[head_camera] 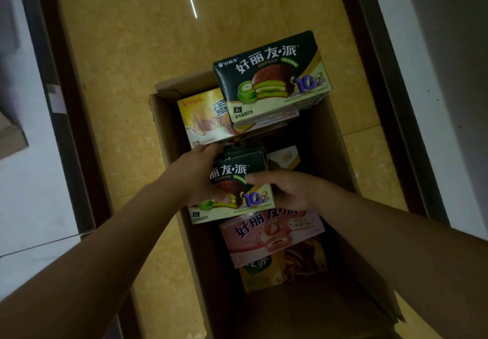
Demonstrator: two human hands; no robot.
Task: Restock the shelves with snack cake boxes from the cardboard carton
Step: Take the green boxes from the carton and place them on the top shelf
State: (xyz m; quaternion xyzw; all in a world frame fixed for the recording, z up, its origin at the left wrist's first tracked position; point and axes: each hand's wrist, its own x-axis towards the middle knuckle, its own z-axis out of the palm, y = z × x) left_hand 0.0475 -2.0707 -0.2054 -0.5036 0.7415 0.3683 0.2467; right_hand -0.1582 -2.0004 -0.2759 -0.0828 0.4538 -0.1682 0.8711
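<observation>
An open cardboard carton (169, 133) stands on the floor below me with snack cake boxes inside. My left hand (195, 175) and my right hand (287, 191) both grip a stack of dark green matcha snack cake boxes (237, 180) in the carton's middle, one hand on each side. Another green matcha box (272, 74) lies on top at the carton's far end, over a yellow box (200, 119). A pink strawberry box (272, 233) and a yellow-brown box (282, 267) lie nearer to me.
The floor (148, 48) is yellow tile. White shelf edges with dark frames run along the left (34, 127) and the right (422, 101), which leaves a narrow aisle around the carton. A small pale box (284, 158) sits beside the gripped stack.
</observation>
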